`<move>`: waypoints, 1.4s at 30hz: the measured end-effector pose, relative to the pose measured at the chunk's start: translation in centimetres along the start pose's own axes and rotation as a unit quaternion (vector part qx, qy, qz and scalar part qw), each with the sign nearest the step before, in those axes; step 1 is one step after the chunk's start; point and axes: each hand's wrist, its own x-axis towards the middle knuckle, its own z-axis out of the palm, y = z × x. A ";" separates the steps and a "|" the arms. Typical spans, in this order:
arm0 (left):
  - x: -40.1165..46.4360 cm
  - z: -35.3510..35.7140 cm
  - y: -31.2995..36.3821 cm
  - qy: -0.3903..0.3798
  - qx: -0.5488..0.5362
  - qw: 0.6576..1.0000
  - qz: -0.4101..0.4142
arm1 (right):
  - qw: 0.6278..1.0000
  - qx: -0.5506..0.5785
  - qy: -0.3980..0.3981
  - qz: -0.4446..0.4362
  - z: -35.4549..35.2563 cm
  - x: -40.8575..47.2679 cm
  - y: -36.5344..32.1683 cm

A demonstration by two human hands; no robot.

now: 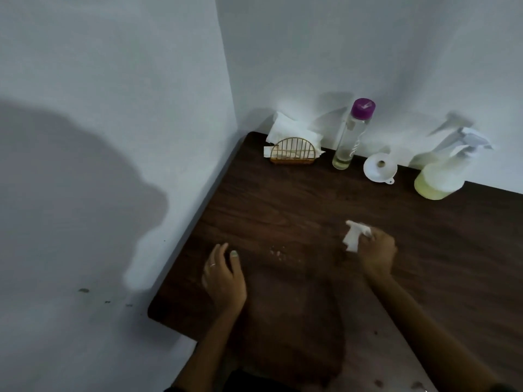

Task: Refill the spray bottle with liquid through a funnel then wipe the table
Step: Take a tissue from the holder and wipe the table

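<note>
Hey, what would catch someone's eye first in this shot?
Probably the white tissue gripped in the right hand mid-table, with the left hand resting open nearby. Then the back row along the wall: napkin holder, purple-capped bottle, white funnel and spray bottle with yellowish liquid.

dark wood-grain table [325,210] matt, white crumpled paper tissue [357,234], gold metal wire napkin holder [293,152] with white paper napkins [285,130], clear glossy bottle [349,137] with purple plastic cap, white smooth plastic funnel [379,168], translucent plastic spray bottle [444,171]
</note>
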 end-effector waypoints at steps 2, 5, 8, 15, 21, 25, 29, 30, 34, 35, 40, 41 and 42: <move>1.4 0.2 -2.9 0.020 0.046 0.999 0.011 | 0.994 -0.072 0.011 -0.077 1.2 2.2 0.0; 2.0 0.5 -5.4 -0.014 0.135 0.990 0.042 | 0.981 -0.163 -0.039 -0.099 3.6 3.8 0.4; 2.0 0.8 -5.6 -0.027 0.170 0.983 0.062 | 0.969 -0.215 -0.108 -0.062 7.5 3.4 0.3; 2.2 1.2 -6.0 -0.022 0.183 0.981 0.065 | 0.852 -0.265 -0.277 -0.356 14.5 -5.9 0.5; 2.1 1.1 -6.2 -0.020 0.175 0.982 0.075 | 0.666 -0.253 -0.435 -0.551 15.1 -7.7 4.7; 1.8 1.1 -5.9 -0.015 0.177 0.981 0.076 | 0.700 -0.207 -0.367 -0.577 12.0 -1.7 3.0; 1.9 1.2 -5.9 -0.011 0.176 0.981 0.075 | 0.806 -0.319 -0.238 -0.438 6.7 7.8 3.2; 1.9 1.3 -5.9 -0.011 0.178 0.981 0.074 | 0.826 -0.352 -0.203 -0.391 5.5 9.8 3.7; 1.9 1.3 -5.9 -0.013 0.189 0.979 0.074 | 0.864 -0.395 -0.131 -0.283 4.5 12.5 3.2; 1.9 1.3 -5.9 -0.013 0.191 0.979 0.074 | 0.871 -0.378 -0.147 -0.277 5.1 11.3 2.7; 1.9 1.2 -5.7 -0.010 0.193 0.979 0.072 | 0.834 -0.263 -0.210 -0.437 10.7 -0.4 2.7; 1.9 1.2 -5.7 -0.012 0.192 0.979 0.070 | 0.816 -0.230 -0.241 -0.473 11.6 -3.1 3.0; 1.9 1.2 -5.7 -0.013 0.192 0.979 0.070 | 0.796 -0.199 -0.302 -0.485 12.0 -5.6 4.0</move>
